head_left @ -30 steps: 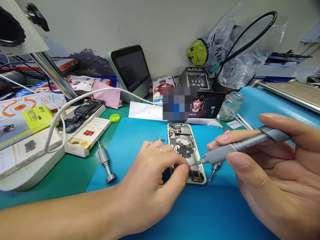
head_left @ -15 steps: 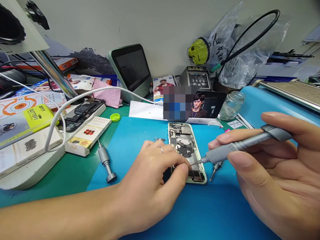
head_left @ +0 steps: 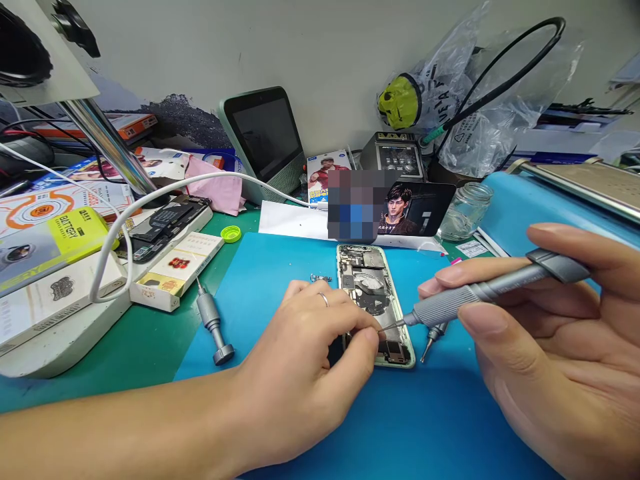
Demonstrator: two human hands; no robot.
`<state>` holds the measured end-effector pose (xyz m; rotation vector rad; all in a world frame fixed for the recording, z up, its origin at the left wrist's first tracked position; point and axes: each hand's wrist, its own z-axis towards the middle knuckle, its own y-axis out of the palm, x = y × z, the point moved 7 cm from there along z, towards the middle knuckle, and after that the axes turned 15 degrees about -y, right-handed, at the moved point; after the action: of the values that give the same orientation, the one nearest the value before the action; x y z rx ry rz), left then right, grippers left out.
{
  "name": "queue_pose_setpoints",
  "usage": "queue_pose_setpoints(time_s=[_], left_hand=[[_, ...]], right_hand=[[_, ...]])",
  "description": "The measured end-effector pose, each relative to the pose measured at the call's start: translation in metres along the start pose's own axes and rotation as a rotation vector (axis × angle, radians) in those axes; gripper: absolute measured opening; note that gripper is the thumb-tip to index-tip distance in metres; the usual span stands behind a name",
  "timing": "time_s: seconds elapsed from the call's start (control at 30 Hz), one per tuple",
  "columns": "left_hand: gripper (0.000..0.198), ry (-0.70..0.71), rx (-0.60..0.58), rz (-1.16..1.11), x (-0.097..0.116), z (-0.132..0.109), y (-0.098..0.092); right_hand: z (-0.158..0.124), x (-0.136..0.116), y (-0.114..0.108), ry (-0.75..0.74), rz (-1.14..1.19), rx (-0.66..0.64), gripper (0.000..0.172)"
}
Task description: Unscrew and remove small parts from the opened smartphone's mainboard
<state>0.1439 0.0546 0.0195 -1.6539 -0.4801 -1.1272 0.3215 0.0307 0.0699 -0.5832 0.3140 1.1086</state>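
Observation:
My right hand [head_left: 540, 347] grips a grey precision screwdriver [head_left: 445, 303] by its knurled handle, the shaft slanting down to the left. The driver's tip meets the pinched thumb and index finger of my left hand [head_left: 315, 360]; anything small between those fingertips is hidden. Both hands hover over an opened phone [head_left: 370, 280] with a pale green frame, its inner parts exposed on the blue mat [head_left: 425, 427]. Partly behind the held driver lies a second screwdriver [head_left: 434, 335]. A small metal part [head_left: 321, 279] rests left of the phone.
Left of my hands lies another screwdriver [head_left: 214, 320], near a cigarette box [head_left: 177, 270] and a green cap [head_left: 231, 234]. A white cable [head_left: 200, 179] arches across the left. Behind the mat stand a propped phone [head_left: 417, 210], a glass jar [head_left: 466, 210] and a smart display [head_left: 263, 137].
The whole view has shifted very slightly. Both hands and the screwdriver keep the same pose over the phone, and the picture on the propped phone shows a small caption.

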Motion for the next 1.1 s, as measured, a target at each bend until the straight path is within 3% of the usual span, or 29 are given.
queue_pose_setpoints(time_s=[0.43,1.1], left_hand=[[0.016,0.002,0.032,-0.002,0.0004,0.0008,0.0001],[0.015,0.020,0.041,-0.010,-0.0018,-0.0008,-0.0003]], right_hand=[[-0.0025,0.0043,-0.0052,0.005,0.001,0.040,0.060],[0.0016,0.0037,0.0035,0.008,-0.019,-0.007,0.056]])
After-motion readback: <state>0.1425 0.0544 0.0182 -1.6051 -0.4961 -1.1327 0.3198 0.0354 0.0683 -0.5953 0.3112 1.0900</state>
